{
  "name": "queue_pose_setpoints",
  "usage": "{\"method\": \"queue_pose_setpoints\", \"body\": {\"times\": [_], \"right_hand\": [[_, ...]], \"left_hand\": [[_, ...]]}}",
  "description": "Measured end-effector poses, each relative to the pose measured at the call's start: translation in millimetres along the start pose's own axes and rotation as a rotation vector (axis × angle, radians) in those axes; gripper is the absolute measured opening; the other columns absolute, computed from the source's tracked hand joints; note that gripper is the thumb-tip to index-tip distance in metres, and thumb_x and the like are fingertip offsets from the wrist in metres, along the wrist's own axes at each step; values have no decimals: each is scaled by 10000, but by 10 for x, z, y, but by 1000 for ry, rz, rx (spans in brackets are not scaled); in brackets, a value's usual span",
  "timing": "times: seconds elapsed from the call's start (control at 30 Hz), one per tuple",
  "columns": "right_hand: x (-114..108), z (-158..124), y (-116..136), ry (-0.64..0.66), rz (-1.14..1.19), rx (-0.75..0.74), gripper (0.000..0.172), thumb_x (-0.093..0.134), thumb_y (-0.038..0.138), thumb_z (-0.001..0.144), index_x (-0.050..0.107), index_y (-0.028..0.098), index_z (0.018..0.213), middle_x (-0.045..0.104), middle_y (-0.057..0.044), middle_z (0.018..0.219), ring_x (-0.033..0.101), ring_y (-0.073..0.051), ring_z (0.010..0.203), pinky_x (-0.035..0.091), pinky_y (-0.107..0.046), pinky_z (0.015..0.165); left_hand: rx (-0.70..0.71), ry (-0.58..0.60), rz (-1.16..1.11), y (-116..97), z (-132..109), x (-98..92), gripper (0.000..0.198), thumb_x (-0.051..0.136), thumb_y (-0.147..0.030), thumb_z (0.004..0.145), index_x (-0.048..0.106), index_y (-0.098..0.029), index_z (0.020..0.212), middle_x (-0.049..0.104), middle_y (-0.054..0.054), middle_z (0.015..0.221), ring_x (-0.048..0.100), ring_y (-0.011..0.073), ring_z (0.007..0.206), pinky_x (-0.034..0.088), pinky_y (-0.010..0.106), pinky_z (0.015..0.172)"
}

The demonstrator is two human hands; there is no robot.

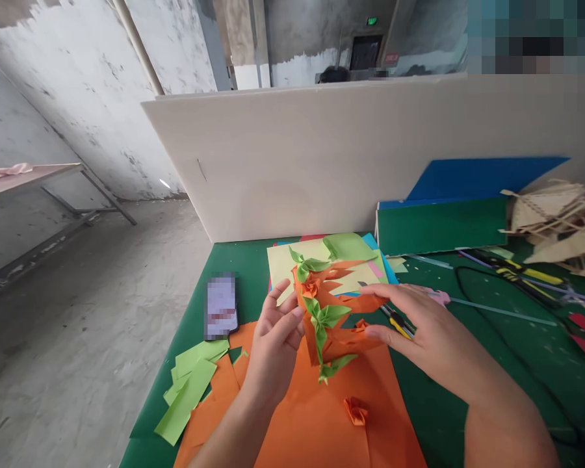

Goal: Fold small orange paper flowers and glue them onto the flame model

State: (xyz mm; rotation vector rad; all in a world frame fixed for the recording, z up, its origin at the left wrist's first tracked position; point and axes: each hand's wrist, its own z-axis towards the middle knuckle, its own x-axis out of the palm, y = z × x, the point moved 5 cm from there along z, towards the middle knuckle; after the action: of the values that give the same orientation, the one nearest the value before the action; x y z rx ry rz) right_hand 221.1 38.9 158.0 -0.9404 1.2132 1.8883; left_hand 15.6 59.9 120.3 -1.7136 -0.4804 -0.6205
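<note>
Both my hands hold up an orange paper craft piece (338, 318) with jagged cut edges, green folded paper leaves and small orange paper roses stuck on it. My left hand (273, 341) grips its left edge, fingers closed on the paper. My right hand (419, 325) pinches its right side with thumb and fingers. The piece hangs above a large orange paper sheet (312, 422) lying on the green table (468, 390). One loose orange paper rose (355, 411) lies on that sheet.
A phone (221, 305) lies at the left. Green paper strips (190, 387) lie at the front left. Yellow and coloured sheets (287, 260), a yellow-black cutter (397, 322), pens, a black cable, wooden sticks (560, 221), blue and green boards (443, 224) and a beige partition (322, 149) surround.
</note>
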Motion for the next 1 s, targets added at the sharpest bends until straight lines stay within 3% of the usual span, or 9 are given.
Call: {"method": "queue_pose_setpoints", "body": {"times": [0.13,0.23,0.37,0.5,0.6,0.73,0.83,0.93,1.0], "right_hand": [[26,47,29,-97,76,0,242,531,338,928,552,325,1168,687,-6,1113,664,-204,1004,526,-318,832],[17,81,-3,-203,180,34,179,533,311,922,579,298,1094,701,-12,1048,683,-196,945,543,-300,792],[28,100,-91,-315,326,62,209,571,328,903,572,268,1103,686,-40,1037,692,-195,885,567,-302,747],[89,131,-119,-295,386,67,254,575,324,904,563,259,1150,664,-65,1110,679,-192,903,573,-314,763],[75,163,-148,-280,389,84,354,560,361,910,514,263,1247,637,-82,1192,664,-187,915,569,-324,766],[-54,145,-454,-336,241,206,430,528,437,912,472,266,1301,615,-99,1246,659,-200,952,565,-308,723],[-21,54,-962,-238,-7,364,409,505,504,894,565,230,1191,676,-129,1086,685,-226,785,527,-290,516],[140,-82,-1546,-151,-106,455,404,549,571,823,656,185,878,708,-133,847,646,-208,559,422,-261,357],[261,-133,-1797,-120,-87,379,397,609,592,754,634,209,653,661,-64,612,558,-171,406,333,-237,298]], "left_hand": [[-12,129,-17,-46,-30,45,509,606,-114,784,539,-228,1275,621,62,1263,635,158,1004,495,220,810],[-35,306,94,-35,-57,108,567,631,-149,772,519,-221,1323,612,83,1287,602,234,1121,489,287,893],[-64,492,353,40,-109,158,856,687,-135,781,257,-348,1490,536,82,1383,534,274,1240,419,404,1046],[-68,486,429,119,-108,151,1015,669,-137,822,-18,-451,1500,501,92,1411,597,258,1167,481,426,982],[-60,442,351,137,-66,151,1014,655,-174,846,-74,-467,1488,538,94,1363,632,243,1105,529,393,891],[-9,353,309,84,5,119,946,691,-226,828,61,-398,1512,609,107,1272,647,245,1065,540,366,851],[20,273,311,34,43,69,734,707,-269,819,338,-297,1453,646,114,1220,639,252,1065,530,353,859],[10,226,318,23,61,31,498,717,-291,811,548,-227,1275,647,113,1218,634,244,1060,521,325,851],[-2,230,313,37,64,29,412,707,-297,820,582,-218,1204,643,108,1219,635,233,1046,514,317,846]]}}
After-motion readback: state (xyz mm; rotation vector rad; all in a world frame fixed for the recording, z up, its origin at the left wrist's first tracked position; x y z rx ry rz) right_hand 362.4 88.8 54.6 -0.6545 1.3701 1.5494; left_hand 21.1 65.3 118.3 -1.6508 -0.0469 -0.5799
